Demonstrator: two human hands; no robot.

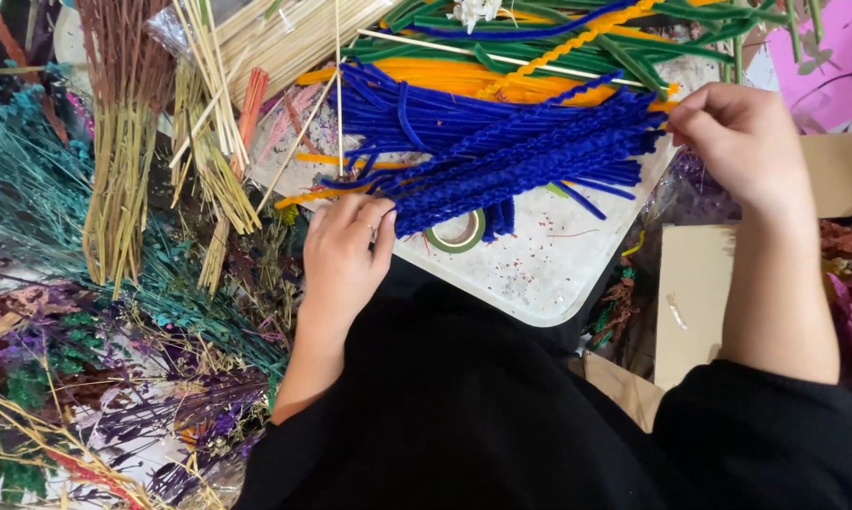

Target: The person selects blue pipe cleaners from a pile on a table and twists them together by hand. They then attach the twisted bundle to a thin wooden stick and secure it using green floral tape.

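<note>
Fingers (374, 222) of the left hand (343, 260) pinch one end of a blue pipe-cleaner bundle (511, 156) lying across the white tray (548, 274); the right hand (742, 142) grips the other end. Loose strands risk slipping free.

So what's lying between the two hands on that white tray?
In the head view, a bundle of twisted blue pipe cleaners spans from left hand to right hand.

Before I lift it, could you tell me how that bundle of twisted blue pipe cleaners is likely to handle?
The blue pipe cleaners are thin and fuzzy, so probably light and not slippery. Held at both ends by the left hand and right hand, the loose bundle may sag or shed strands.
</note>
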